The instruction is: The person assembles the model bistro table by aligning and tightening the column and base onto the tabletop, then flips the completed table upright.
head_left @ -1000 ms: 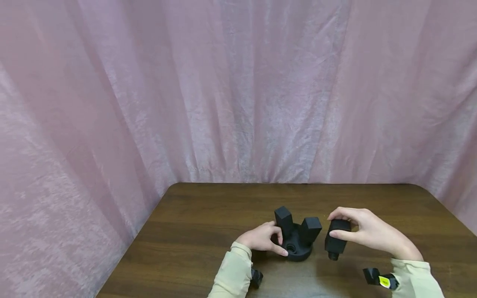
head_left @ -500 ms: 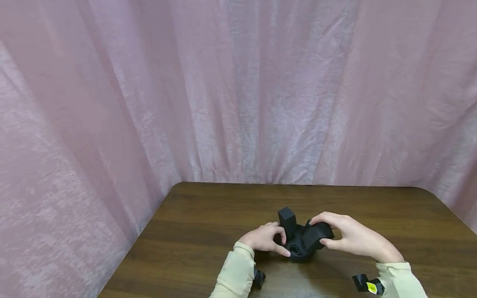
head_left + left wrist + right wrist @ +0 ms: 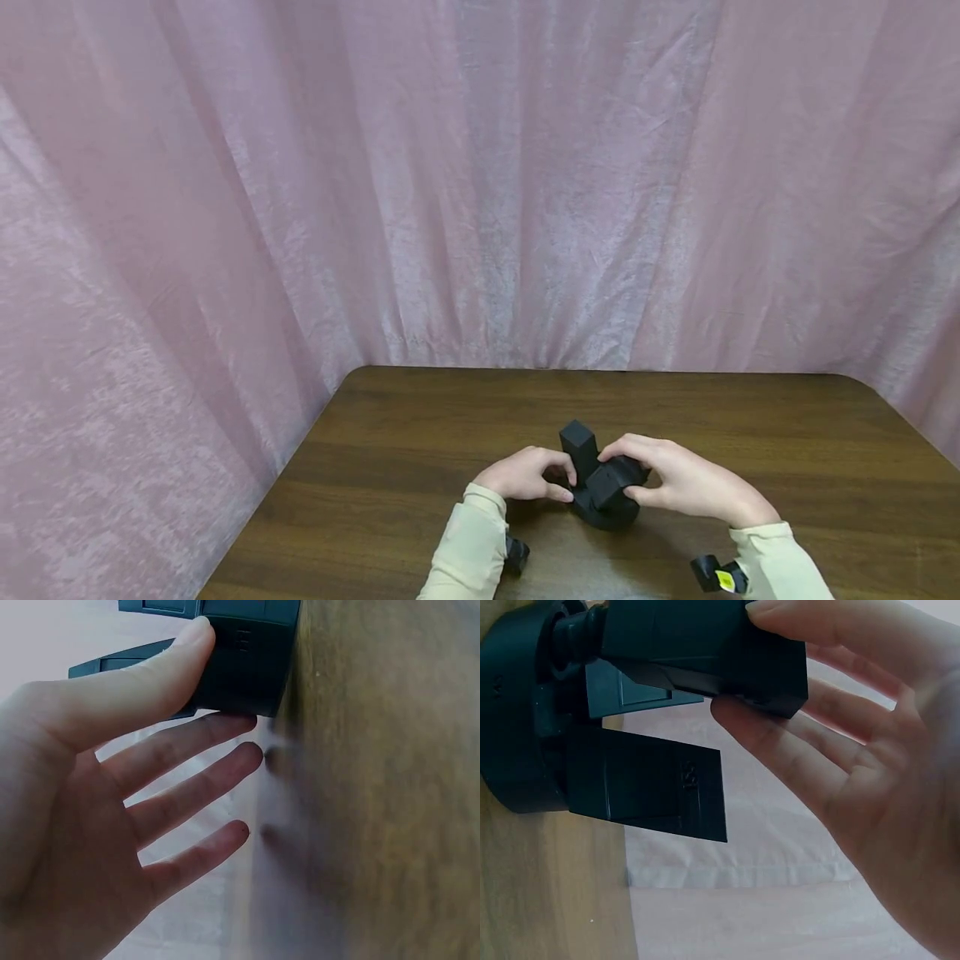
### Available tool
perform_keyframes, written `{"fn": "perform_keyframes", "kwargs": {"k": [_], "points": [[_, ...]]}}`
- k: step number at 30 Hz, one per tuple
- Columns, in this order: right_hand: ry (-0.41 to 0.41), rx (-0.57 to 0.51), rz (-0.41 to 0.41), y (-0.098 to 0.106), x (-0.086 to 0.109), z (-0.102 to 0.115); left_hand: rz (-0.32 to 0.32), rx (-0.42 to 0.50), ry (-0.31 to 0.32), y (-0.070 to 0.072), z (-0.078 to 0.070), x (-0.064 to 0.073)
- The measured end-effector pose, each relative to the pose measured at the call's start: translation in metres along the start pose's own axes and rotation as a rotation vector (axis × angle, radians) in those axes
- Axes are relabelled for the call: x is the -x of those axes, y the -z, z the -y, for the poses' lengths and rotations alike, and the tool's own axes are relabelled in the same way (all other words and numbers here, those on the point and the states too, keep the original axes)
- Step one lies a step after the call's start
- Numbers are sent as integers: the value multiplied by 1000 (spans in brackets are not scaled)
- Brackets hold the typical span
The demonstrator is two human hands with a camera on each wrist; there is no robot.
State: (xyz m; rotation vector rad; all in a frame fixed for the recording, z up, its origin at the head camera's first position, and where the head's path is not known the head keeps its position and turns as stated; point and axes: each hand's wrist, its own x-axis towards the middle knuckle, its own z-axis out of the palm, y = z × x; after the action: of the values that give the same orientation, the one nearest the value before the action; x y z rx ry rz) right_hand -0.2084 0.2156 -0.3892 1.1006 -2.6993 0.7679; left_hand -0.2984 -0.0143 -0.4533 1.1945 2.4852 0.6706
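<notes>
A round black base (image 3: 611, 521) stands on the wooden table, with upright black blocks such as the left post (image 3: 578, 446) on it. My left hand (image 3: 527, 475) holds the base's left side between thumb and fingers; in the left wrist view the thumb (image 3: 161, 679) lies on it and the other fingers spread below. My right hand (image 3: 690, 482) grips a loose black block (image 3: 697, 649) between thumb and fingertips. Its narrow ridged end (image 3: 577, 636) is at a round hole in the base; how deep it sits is hidden. Another post (image 3: 652, 784) stands beside it.
The brown wooden table (image 3: 420, 433) has rounded far corners. A pink curtain (image 3: 480, 208) hangs behind and along its left side. Black wrist cameras, such as the right one (image 3: 708, 573), are strapped below both hands.
My right hand has moved left with the black block, from beside the base to over its front hole. The left hand stays at the base's left side.
</notes>
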Motion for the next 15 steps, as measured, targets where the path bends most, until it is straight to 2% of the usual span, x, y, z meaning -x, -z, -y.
{"fn": "perform_keyframes", "kwargs": {"k": [6,15], "points": [[-23,10,19,2,2,0,-2,-2,6,1,-1,-1],[-2,-31,14,0,2,-2,16,9,24,-1,2,1]]}}
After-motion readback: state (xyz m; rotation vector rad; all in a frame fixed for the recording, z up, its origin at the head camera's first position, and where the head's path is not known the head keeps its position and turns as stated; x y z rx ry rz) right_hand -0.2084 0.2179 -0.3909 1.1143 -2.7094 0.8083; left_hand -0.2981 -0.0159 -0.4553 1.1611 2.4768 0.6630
